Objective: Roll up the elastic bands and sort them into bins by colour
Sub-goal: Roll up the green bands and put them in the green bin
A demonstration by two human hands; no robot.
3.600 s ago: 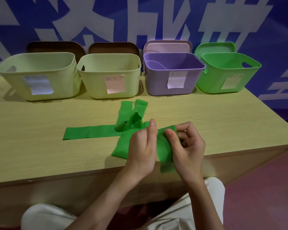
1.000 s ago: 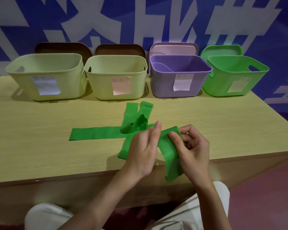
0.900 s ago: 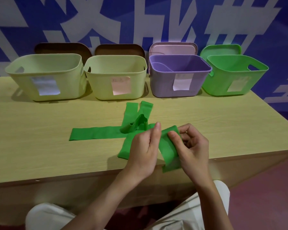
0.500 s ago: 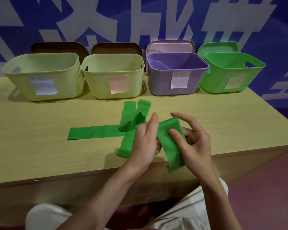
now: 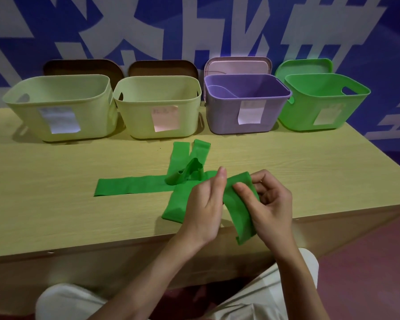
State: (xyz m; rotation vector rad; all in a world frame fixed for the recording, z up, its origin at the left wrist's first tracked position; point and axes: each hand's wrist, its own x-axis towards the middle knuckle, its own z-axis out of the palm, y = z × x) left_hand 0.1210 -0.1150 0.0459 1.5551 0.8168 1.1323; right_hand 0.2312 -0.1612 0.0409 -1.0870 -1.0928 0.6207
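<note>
I hold a green elastic band point(image 5: 239, 210) just above the table's front edge. My left hand point(image 5: 204, 206) pinches its upper end, and my right hand point(image 5: 271, 204) grips it with the thumb on top. The band's loose tail hangs past the table edge. More green bands point(image 5: 129, 187) lie flat and crossed on the table point(image 5: 56, 204) just beyond my hands, one of them crumpled upward point(image 5: 187, 172). At the back stand two pale yellow bins point(image 5: 60, 107) point(image 5: 157, 105), a purple bin point(image 5: 245, 105) and a green bin point(image 5: 321, 102).
Each bin carries a paper label on its front. Lids lean against the blue and white wall behind the bins: two brown point(image 5: 83, 66), one pink point(image 5: 238, 65), one green point(image 5: 304, 66). My knees in pale trousers point(image 5: 69, 301) are below the table edge.
Over the last second my hands have kept working the same green band, the fingers shifting along it and its hanging tail changing length. The bands on the table have not moved.
</note>
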